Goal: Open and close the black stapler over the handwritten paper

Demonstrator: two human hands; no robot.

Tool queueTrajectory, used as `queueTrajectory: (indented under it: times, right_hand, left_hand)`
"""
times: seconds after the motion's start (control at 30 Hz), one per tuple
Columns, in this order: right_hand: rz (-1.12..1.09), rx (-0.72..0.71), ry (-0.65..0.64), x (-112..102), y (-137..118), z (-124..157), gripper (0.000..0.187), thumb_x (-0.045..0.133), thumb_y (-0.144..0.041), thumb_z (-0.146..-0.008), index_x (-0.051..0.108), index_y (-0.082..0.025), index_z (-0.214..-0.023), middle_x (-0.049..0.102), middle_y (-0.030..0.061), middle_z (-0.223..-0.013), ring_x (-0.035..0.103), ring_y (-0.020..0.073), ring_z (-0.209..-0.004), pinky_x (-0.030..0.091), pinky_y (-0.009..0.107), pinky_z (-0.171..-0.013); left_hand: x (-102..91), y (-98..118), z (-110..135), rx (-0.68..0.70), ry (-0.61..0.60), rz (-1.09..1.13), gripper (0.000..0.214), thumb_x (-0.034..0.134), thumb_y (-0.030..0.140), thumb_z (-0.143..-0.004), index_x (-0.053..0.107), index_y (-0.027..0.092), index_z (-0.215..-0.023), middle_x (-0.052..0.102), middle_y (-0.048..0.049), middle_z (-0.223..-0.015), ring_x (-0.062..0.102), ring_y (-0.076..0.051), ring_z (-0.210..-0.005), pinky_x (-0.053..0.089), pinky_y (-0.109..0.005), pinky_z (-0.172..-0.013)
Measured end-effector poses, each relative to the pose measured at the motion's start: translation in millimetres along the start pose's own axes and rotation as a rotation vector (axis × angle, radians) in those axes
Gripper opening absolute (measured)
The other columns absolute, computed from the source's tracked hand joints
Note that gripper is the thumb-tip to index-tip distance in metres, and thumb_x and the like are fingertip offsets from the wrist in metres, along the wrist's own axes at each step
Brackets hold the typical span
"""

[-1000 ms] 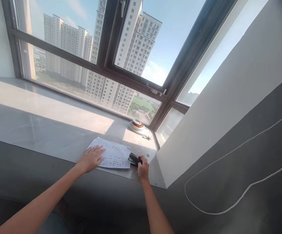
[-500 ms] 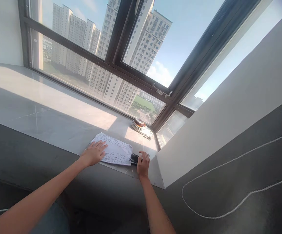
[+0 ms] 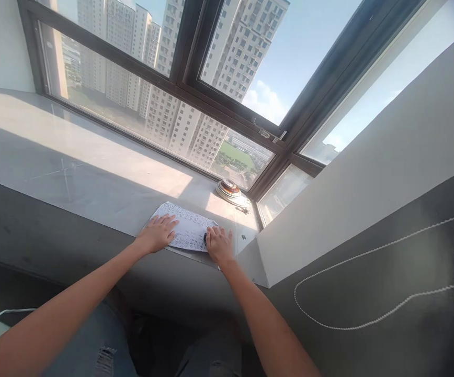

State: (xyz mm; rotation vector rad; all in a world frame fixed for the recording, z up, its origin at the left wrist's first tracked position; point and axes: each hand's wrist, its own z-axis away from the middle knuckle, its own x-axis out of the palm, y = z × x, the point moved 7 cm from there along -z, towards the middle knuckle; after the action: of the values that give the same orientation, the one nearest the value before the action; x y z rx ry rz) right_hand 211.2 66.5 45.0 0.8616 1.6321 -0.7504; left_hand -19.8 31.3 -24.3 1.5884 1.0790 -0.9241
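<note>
Though mostly hidden, stapler (image 3: 205, 237) beneath right hand (image 3: 219, 244), at edge of paper (image 3: 191, 229).

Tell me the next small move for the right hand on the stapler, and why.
Probably press the right hand straight down: it lies over the black stapler, which sits at the right edge of the papers, and the left hand lies flat on those papers, pinning them to the sill.

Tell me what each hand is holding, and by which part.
Left hand lies flat on the white printed paper sheet, left end, gripping nothing. Right hand covers a small black object from above at the sheet's right edge; grip cannot be told.
</note>
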Motion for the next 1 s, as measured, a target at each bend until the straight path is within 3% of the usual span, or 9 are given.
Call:
queueTrajectory:
  times: [0.23, 0.37, 0.53, 0.67, 0.77, 0.87, 0.93, 1.0]
  right_hand:
    - [0.090, 0.014, -0.057, 1.7, -13.0, -0.1, 0.041, 0.028, -0.036, -0.109, 0.062, -0.023, -0.128, 0.062, 0.0147, -0.136, 0.046, 0.0343, -0.135, 0.030, 0.064, -0.110]
    - [0.037, -0.004, 0.011, -1.0, -8.4, 0.4, 0.038, 0.032, -0.042, -0.108, 0.059, -0.025, -0.130, 0.065, 0.0123, -0.128, 0.055, 0.0311, -0.121, 0.041, 0.053, -0.102]
    - [-0.093, -0.045, -0.026, -1.2, 34.7, 19.0, 0.037, 0.049, -0.038, -0.102, 0.051, -0.028, -0.138, 0.066, 0.0089, -0.126, 0.063, 0.0259, -0.109, 0.046, 0.032, -0.080]
    - [-0.084, 0.204, 0.016, -2.5, 88.4, 40.5, 0.029, 0.050, -0.032, -0.101, 0.054, -0.024, -0.129, 0.070, 0.0109, -0.114, 0.067, 0.0270, -0.100, 0.042, 0.030, -0.071]
    - [-0.055, 0.369, 0.061, -11.8, 109.9, 45.9, 0.026, 0.052, -0.034, -0.100, 0.057, -0.021, -0.122, 0.072, 0.0120, -0.102, 0.069, 0.0281, -0.091, 0.042, 0.031, -0.069]
    - [-0.087, 0.434, 0.207, -33.6, 104.3, 34.4, 0.028, 0.049, -0.037, -0.102, 0.056, -0.020, -0.123, 0.071, 0.0123, -0.100, 0.069, 0.0282, -0.089, 0.042, 0.032, -0.068]
    - [-0.159, 0.407, 0.294, -44.2, 83.2, 19.2, 0.029, 0.048, -0.036, -0.102, 0.054, -0.021, -0.126, 0.071, 0.0115, -0.104, 0.069, 0.0272, -0.093, 0.043, 0.031, -0.069]
    - [-0.247, 0.327, 0.255, -40.5, 49.9, -0.4, 0.028, 0.050, -0.033, -0.101, 0.054, -0.022, -0.125, 0.072, 0.0101, -0.106, 0.068, 0.0250, -0.092, 0.044, 0.029, -0.068]
  left_hand:
    - [-7.0, 6.1, 1.2, -0.012, -0.028, -0.030, 0.059, 0.032, 0.039, -0.099, 0.047, 0.021, -0.153, 0.036, -0.0084, -0.166, 0.027, -0.031, -0.154, 0.013, -0.055, -0.125]
    - [-9.9, 5.5, 1.3, -0.003, -0.002, -0.003, 0.059, 0.033, 0.040, -0.098, 0.050, 0.021, -0.152, 0.038, -0.0092, -0.165, 0.029, -0.031, -0.153, 0.015, -0.055, -0.124]
    - [-4.2, 0.0, 0.8, -0.011, -0.014, 0.047, 0.059, 0.034, 0.044, -0.099, 0.049, 0.024, -0.152, 0.038, -0.0062, -0.165, 0.028, -0.032, -0.154, 0.015, -0.054, -0.124]
    - [-2.3, -1.1, 1.0, -0.001, 0.001, 0.051, 0.058, 0.033, 0.044, -0.099, 0.049, 0.026, -0.153, 0.038, -0.0055, -0.165, 0.027, -0.031, -0.154, 0.014, -0.053, -0.125]
    - [-3.5, -0.4, 1.1, -0.002, 0.013, 0.039, 0.058, 0.033, 0.043, -0.099, 0.050, 0.025, -0.152, 0.039, -0.0064, -0.164, 0.028, -0.031, -0.154, 0.014, -0.053, -0.125]
    - [-5.7, 1.0, 1.1, -0.007, 0.014, 0.021, 0.057, 0.033, 0.042, -0.099, 0.051, 0.025, -0.151, 0.040, -0.0060, -0.164, 0.029, -0.031, -0.153, 0.015, -0.053, -0.125]
    - [-7.0, 2.5, 1.0, -0.004, 0.008, -0.003, 0.057, 0.033, 0.042, -0.099, 0.050, 0.024, -0.151, 0.040, -0.0062, -0.164, 0.029, -0.030, -0.153, 0.015, -0.053, -0.125]
    - [-8.2, 3.8, 0.8, -0.002, 0.001, -0.027, 0.058, 0.033, 0.041, -0.099, 0.050, 0.023, -0.151, 0.039, -0.0073, -0.164, 0.030, -0.030, -0.153, 0.016, -0.054, -0.124]
